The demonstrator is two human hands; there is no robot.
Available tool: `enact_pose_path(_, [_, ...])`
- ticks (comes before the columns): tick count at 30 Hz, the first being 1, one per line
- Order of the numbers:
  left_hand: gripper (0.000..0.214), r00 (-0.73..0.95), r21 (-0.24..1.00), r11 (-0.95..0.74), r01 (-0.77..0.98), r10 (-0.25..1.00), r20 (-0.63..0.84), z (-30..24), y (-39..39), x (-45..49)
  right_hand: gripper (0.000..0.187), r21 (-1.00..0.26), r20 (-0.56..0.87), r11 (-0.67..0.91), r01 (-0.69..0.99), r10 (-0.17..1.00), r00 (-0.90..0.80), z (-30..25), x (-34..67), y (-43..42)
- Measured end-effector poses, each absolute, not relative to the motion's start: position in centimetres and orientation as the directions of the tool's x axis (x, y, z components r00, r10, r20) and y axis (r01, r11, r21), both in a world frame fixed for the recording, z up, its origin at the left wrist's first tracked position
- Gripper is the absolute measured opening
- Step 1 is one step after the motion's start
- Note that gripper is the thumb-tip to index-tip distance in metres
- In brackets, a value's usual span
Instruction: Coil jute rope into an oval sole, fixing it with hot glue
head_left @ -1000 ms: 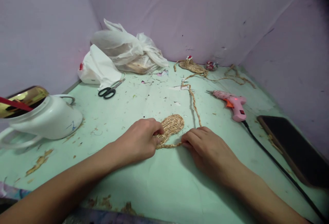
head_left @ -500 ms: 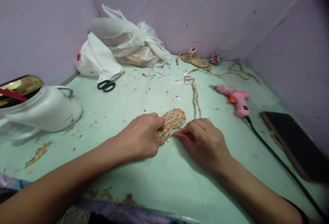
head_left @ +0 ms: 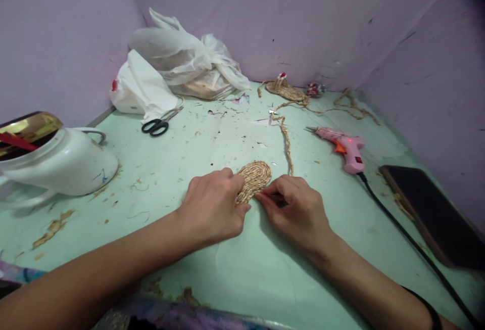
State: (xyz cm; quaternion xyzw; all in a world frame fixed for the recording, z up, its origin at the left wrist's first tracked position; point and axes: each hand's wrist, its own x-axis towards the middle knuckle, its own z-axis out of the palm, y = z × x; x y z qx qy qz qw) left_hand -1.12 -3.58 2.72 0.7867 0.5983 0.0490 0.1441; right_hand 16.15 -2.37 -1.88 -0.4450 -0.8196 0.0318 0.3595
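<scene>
A coiled straw sole (head_left: 254, 178), tan and sole-shaped, lies between my hands at the middle of the table. My left hand (head_left: 217, 201) grips its near-left end, fingers closed over it and hiding that part. Pinched in my right hand (head_left: 297, 206) is the braided straw cord (head_left: 287, 143), right at the sole's lower right edge. From behind that hand the cord runs away up the table in a loose line. How the cord meets the sole is partly covered by my fingertips.
On the right are a pink glue gun (head_left: 343, 147) with a lit red light, its black cable (head_left: 401, 231) and a phone (head_left: 435, 214). A finished-looking straw slipper (head_left: 286, 90) sits at the back. Scissors (head_left: 156, 127), plastic bags (head_left: 193, 62) and a white pot (head_left: 71, 163) stand left.
My left hand has slid slightly right along the sole, covering more of its near end. My right hand still pinches the cord at the edge. The view has shifted a little.
</scene>
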Motion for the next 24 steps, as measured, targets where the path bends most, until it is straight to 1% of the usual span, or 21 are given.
enact_pose_path(7, [0.016,0.293,0.312,-0.252,0.916,0.952,-0.089,2.7,-3.6,-1.3,0.017,-0.396,0.462,0.423,0.815,0.859,-0.222,-1.7,15.4,-2.7])
enact_pose_path(10, [0.017,0.295,0.314,-0.257,0.914,0.952,-0.078,2.6,-3.6,-1.3,0.016,-0.431,0.396,0.334,0.838,0.905,-0.157,-1.5,14.9,-2.7])
enact_pose_path(12, [0.018,0.295,0.315,-0.258,0.913,0.952,-0.076,2.6,-3.6,-1.3,0.016,-0.433,0.375,0.3,0.85,0.917,-0.133,-1.4,14.7,-2.7])
enact_pose_path(15, [0.018,0.304,0.296,-0.266,0.917,0.949,-0.088,2.7,-3.5,-1.3,0.017,-0.384,0.397,0.308,0.87,0.906,-0.145,-1.1,14.7,-2.6])
enact_pose_path(17, [0.019,0.305,0.26,-0.272,0.927,0.948,-0.096,2.9,-3.5,-1.2,0.016,-0.337,0.422,0.351,0.873,0.886,-0.193,-1.0,15.0,-2.6])
enact_pose_path(19, [0.02,0.297,0.223,-0.271,0.936,0.951,-0.09,3.1,-3.6,-0.9,0.015,-0.318,0.432,0.393,0.863,0.87,-0.237,-0.8,15.5,-2.6])
enact_pose_path(22, [0.021,0.272,0.186,-0.267,0.946,0.962,-0.006,3.1,-3.6,-0.4,0.02,-0.369,0.425,0.427,0.826,0.867,-0.259,-0.7,16.4,-2.8])
enact_pose_path(24, [0.022,0.262,0.178,-0.268,0.947,0.963,0.057,3.0,-3.4,-0.1,0.016,-0.413,0.432,0.454,0.79,0.861,-0.269,-0.6,17.0,-2.8])
